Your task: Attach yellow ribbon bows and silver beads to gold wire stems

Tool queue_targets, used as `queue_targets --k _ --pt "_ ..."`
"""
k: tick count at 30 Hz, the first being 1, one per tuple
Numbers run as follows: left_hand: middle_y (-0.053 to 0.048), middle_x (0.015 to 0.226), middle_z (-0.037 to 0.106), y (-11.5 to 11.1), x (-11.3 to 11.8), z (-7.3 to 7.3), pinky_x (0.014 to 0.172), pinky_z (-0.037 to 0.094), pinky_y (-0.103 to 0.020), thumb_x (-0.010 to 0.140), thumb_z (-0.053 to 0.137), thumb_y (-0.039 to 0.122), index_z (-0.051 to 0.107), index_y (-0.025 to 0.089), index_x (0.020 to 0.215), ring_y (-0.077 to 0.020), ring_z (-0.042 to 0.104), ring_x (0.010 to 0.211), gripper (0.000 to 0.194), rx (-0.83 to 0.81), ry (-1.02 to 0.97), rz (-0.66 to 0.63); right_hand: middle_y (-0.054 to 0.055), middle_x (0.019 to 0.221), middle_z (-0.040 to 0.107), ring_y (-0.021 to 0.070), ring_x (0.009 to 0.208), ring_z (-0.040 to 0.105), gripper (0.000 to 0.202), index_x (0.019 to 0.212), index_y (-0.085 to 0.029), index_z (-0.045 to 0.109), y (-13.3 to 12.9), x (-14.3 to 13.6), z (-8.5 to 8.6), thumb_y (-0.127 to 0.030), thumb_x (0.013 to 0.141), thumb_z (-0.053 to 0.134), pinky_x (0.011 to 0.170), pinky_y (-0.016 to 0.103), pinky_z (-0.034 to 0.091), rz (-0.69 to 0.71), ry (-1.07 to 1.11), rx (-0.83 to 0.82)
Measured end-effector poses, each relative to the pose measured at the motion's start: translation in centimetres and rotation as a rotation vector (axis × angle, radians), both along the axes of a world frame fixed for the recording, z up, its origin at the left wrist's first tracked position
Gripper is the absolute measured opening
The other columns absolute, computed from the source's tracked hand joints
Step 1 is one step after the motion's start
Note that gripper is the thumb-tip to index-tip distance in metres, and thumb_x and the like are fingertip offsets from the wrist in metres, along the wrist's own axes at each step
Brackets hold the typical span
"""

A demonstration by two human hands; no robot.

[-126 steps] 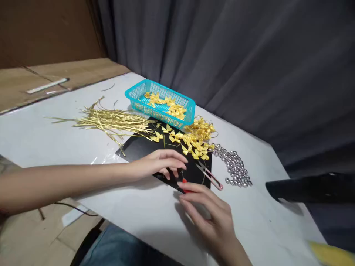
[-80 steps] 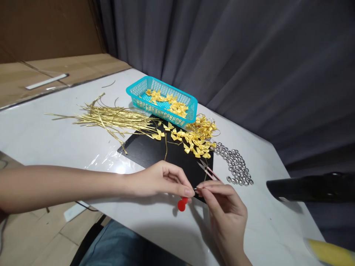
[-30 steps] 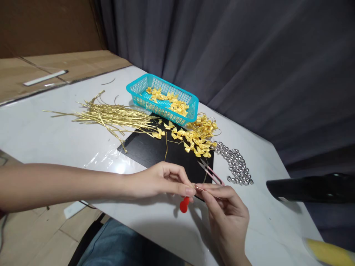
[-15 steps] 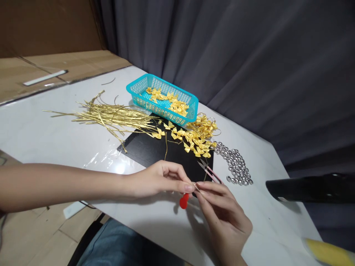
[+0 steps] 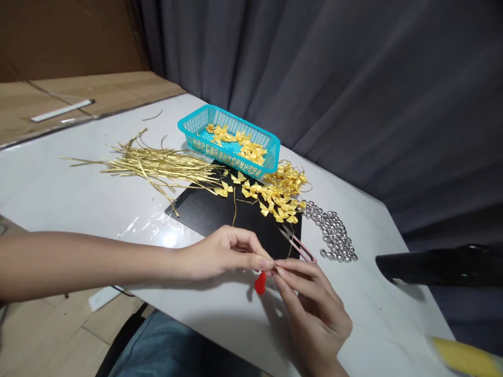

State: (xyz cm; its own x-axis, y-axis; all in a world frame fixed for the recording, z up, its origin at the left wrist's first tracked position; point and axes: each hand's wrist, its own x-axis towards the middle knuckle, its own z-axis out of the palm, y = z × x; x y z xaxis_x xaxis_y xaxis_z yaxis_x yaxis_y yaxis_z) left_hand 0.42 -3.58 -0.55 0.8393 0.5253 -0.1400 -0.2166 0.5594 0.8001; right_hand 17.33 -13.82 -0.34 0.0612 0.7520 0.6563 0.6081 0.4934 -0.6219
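My left hand (image 5: 243, 252) is closed in a pinch, thumb against forefinger, above the front of the table. A small shiny red piece (image 5: 260, 283) hangs just below its fingertips, partly covered by them. My right hand (image 5: 314, 298) meets it from the right, thumb and fingers pinched on a thin pale strand (image 5: 274, 266) that shows between the two hands. How the strand joins the red piece is hidden. Pink-handled scissors (image 5: 301, 247) lie with slightly parted blades just beyond my right fingers, on the edge of a black mat (image 5: 204, 209).
A turquoise basket (image 5: 231, 162) holds yellow ribbon bows; more bows (image 5: 275, 201) lie on the mat. Gold cords (image 5: 165, 165) are heaped to the left. Silver beads (image 5: 338, 238) spread at right, near a black cylindrical object (image 5: 432, 267). A grey curtain (image 5: 334, 78) hangs behind.
My right hand has shifted slightly left and closer to the left fingertips. The red piece has turned a little and looks narrower. The objects on the table lie as before.
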Motion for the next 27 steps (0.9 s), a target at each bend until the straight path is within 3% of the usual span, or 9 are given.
queue_targets --k 9,15,21,24,27 --pt "-0.001 0.070 0.071 0.3 0.0 0.6 0.062 0.047 -0.021 0.079 0.077 0.025 0.069 0.012 0.080 -0.0094 0.063 0.063 0.016 0.076 0.104 0.073 0.004 0.085 0.071 0.0157 0.078 0.068 0.030 0.095 -0.022 0.072 0.4 -0.6 0.0 0.003 0.079 0.066 0.067 0.027 0.057 -0.045 0.070 -0.053" --pt "0.003 0.071 0.070 0.3 -0.4 0.6 0.063 0.048 -0.019 0.082 0.073 0.024 0.061 0.016 0.097 -0.0093 0.065 0.064 0.021 0.335 0.143 0.150 0.003 0.074 0.070 0.0135 0.067 0.067 0.005 0.079 -0.021 0.073 1.0 -0.8 0.5 -0.018 0.082 0.071 0.058 0.021 0.056 -0.044 0.379 -0.433" --pt "0.001 0.076 0.072 0.7 -0.8 0.5 0.068 0.050 -0.018 0.088 0.066 0.023 0.065 0.015 0.097 -0.0091 0.068 0.070 0.011 0.669 0.172 0.171 0.000 0.071 0.067 0.0106 0.062 0.065 0.018 0.075 -0.020 0.073 1.4 -0.4 0.2 -0.035 0.072 0.083 0.061 0.022 0.055 0.067 0.819 -0.773" --pt "0.000 0.078 0.073 0.9 -0.9 0.6 0.067 0.049 -0.016 0.089 0.064 0.022 0.070 0.015 0.092 -0.0085 0.067 0.071 0.010 0.724 0.179 0.160 -0.001 0.069 0.067 0.0093 0.065 0.064 0.022 0.073 -0.019 0.073 1.5 -0.2 0.2 -0.036 0.069 0.086 0.068 0.021 0.054 0.077 0.936 -0.911" --pt "0.000 0.078 0.073 1.0 -0.8 0.6 0.066 0.048 -0.016 0.088 0.066 0.022 0.072 0.015 0.088 -0.0083 0.066 0.071 0.009 0.671 0.191 0.144 -0.001 0.072 0.069 0.0096 0.070 0.065 0.022 0.073 -0.019 0.073 1.8 -0.1 0.4 -0.035 0.068 0.087 0.074 0.021 0.053 0.136 0.993 -1.002"
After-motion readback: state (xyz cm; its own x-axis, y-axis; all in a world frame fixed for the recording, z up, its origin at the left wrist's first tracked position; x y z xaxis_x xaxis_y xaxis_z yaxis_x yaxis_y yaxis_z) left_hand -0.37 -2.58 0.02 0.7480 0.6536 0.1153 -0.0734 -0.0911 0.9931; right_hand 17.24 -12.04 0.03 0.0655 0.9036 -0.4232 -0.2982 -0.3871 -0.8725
